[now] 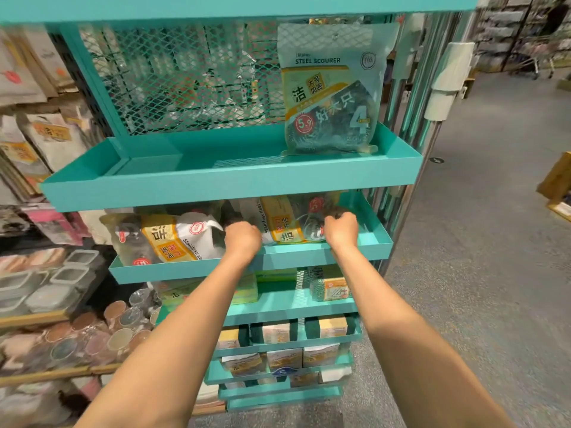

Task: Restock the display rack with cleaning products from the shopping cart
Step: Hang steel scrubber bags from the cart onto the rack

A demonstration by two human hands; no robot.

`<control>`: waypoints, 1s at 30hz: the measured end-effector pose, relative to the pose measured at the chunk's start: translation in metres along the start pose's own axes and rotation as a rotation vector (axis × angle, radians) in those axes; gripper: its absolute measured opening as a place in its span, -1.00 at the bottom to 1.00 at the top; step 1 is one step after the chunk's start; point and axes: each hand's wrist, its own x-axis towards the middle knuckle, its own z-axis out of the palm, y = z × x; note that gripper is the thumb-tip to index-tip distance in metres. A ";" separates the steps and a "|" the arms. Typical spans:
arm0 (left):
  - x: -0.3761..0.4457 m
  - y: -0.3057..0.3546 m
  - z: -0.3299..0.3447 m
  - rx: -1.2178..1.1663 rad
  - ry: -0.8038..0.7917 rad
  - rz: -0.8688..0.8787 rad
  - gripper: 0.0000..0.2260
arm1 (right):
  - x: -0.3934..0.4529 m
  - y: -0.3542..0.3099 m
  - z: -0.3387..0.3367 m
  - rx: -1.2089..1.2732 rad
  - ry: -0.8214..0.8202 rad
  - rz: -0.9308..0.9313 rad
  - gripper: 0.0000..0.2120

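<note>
Teal metal display rack (234,180) with stacked tray shelves, seen from above and in front. On the upper shelf, at its right end, one steel scourer pack (332,94) stands upright against the mesh back panel (185,78); the rest of that tray is bare. On the second shelf (355,250), several stainless steel scourer packs lie on their sides: one pack on the left (173,239), and a second pack on the right (287,220) between the two hands. Both arms reach forward over the front lip of this shelf. The left hand (242,239) is closed, fingers curled at the left edge of the right-hand pack, pinching the packaging. The right hand (341,231) is likewise closed, its fingers gripping the clear right end of the same pack. Lower shelves hold sponge packs (330,287) and boxed scouring pads (332,327). To the left of the rack, neighbouring shelving carries glass cups (123,319) and lidded storage containers (71,276). To the right, grey floor (479,242). No shopping cart can be made out with certainty.
</note>
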 end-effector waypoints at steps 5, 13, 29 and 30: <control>-0.003 0.002 0.000 0.058 0.005 0.041 -0.67 | 0.001 -0.007 -0.003 -0.029 -0.035 0.053 -0.85; -0.006 -0.007 0.000 0.015 0.080 0.038 -0.69 | -0.010 -0.007 -0.003 -0.148 -0.035 -0.062 -0.84; -0.051 0.000 0.018 0.003 0.245 0.544 -0.83 | -0.050 0.031 -0.007 -0.064 0.237 -0.428 -0.86; -0.053 0.006 0.023 0.007 0.212 0.590 -0.84 | -0.054 0.035 -0.011 -0.079 0.251 -0.448 -0.87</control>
